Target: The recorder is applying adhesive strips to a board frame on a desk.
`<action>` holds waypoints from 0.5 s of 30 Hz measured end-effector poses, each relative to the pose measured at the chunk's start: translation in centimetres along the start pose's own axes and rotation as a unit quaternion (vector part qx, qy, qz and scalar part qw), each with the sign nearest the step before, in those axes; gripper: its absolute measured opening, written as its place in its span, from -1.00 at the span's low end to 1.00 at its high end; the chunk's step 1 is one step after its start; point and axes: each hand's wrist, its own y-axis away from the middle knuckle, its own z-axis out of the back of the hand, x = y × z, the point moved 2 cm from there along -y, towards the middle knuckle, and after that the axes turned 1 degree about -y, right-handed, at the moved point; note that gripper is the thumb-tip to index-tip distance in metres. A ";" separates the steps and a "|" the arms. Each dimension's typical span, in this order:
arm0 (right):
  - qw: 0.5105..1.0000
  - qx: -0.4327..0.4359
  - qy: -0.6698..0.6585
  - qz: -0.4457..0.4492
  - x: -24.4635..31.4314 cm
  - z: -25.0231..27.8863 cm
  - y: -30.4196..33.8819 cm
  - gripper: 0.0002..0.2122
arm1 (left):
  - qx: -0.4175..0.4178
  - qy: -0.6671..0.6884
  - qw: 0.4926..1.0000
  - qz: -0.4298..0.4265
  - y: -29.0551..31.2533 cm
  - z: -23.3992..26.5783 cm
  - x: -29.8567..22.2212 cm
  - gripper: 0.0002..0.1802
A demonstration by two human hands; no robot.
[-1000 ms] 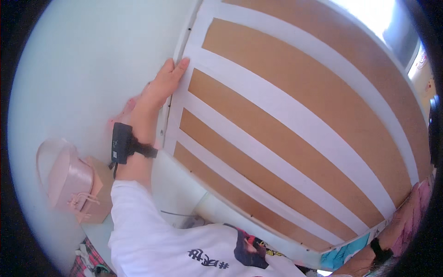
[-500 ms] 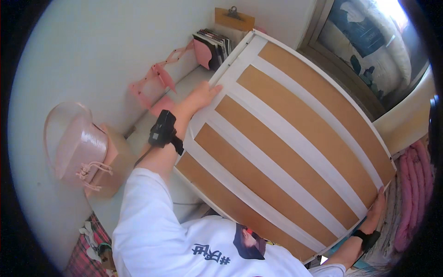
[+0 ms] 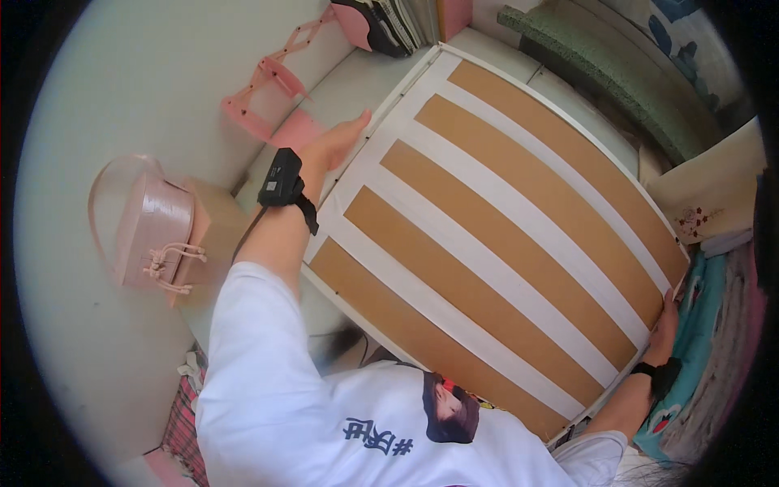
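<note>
A large rectangular panel (image 3: 495, 235) with a thin white frame is tilted in front of me, its face striped with brown board and white bands. My left hand (image 3: 342, 144) holds its left edge; the thumb side shows and the other fingers are hidden beneath. At the opposite edge, near the right corner, my right hand (image 3: 664, 325) grips the frame, partly hidden by it. A black device is strapped on each wrist. The panel's underside cannot be seen.
A pale desktop (image 3: 341, 77) extends under and behind the panel. To the left stand a pink handbag (image 3: 154, 231) and a tan box (image 3: 215, 215). Farther back are a pink folding rack (image 3: 272, 89) and upright books (image 3: 389, 24). Folded fabrics (image 3: 698, 349) lie on the right, a green ledge (image 3: 608, 77) behind.
The view has tipped downward, showing more desktop behind the panel. My left hand has slid outward, from lying over the panel's face to its edge. The right hand keeps its hold.
</note>
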 end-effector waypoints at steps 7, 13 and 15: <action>0.984 -0.113 0.087 0.104 0.5 -0.9 -0.4 -0.45 | -0.013 0.054 0.998 0.011 2.5 -3.0 -0.7 -0.30; 0.994 -0.054 0.000 0.090 1.6 -7.0 1.6 -0.47 | -0.109 -0.120 0.983 -0.084 6.3 -0.3 1.0 -0.35; 0.972 -0.116 0.099 0.181 -3.0 1.5 -5.5 -0.44 | -0.115 -0.269 0.945 -0.144 7.4 -0.4 2.1 -0.41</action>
